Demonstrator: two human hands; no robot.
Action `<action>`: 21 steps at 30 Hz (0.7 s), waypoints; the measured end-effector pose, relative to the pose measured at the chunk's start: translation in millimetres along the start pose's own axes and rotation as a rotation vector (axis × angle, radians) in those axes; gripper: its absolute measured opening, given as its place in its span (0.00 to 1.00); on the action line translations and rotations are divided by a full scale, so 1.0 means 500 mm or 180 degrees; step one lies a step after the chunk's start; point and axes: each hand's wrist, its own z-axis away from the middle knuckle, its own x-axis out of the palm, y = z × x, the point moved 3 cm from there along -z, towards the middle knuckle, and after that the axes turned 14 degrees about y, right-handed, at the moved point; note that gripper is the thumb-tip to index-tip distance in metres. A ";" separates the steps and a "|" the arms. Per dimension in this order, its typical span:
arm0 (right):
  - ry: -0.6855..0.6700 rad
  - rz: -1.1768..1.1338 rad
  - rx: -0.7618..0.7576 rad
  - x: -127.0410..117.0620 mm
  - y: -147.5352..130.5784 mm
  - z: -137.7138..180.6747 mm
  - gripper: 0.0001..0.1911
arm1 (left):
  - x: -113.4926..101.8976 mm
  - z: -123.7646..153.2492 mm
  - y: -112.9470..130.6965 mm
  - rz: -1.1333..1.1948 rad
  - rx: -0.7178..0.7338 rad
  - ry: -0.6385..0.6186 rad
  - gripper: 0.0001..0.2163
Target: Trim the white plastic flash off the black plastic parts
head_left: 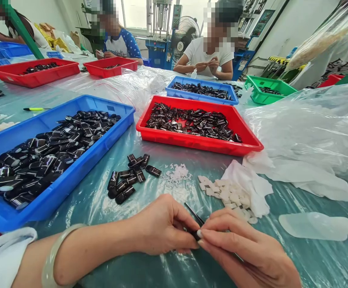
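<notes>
1. The left hand [166,224] is closed in a pinch on a small black piece [195,235], mostly covered by fingers, low over the surface [150,276]. The right hand [239,246] is closed around a thin dark rod [193,213], its fingertips brought together against that piece. The two hands meet there.

2. Slippage is judged possible: only a small part is gripped, and uneven fingertip pressure could twist it free.

3. Scratching of the piece is considered a risk, should the thin dark rod be skidded across it.

4. Contamination could be caused by the white flakes [178,174] scattered just beyond the hands, if picked up on fingers.

5. Mixing is possible: a dropped piece could be lost among the loose black pieces [125,195] lying beside the blue tray [103,155].

6. The pale chips [230,193], heaped against a white cloth [248,186], could be scattered by a right-hand sweep.

7. The translucent bottle [311,226], lying on its side, could be knocked or leak; its cap condition cannot be determined.
</notes>
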 end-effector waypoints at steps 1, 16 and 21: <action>-0.0006 0.0014 -0.0018 0.001 -0.001 -0.001 0.11 | 0.000 0.000 -0.001 -0.0011 0.0036 -0.0009 0.10; -0.0166 0.0281 -0.0240 -0.004 0.000 0.024 0.21 | 0.001 0.000 -0.002 -0.0024 0.0030 0.0036 0.11; -0.0221 0.0297 -0.0192 -0.001 0.001 0.020 0.20 | 0.002 0.002 -0.001 -0.0059 0.0024 0.0037 0.11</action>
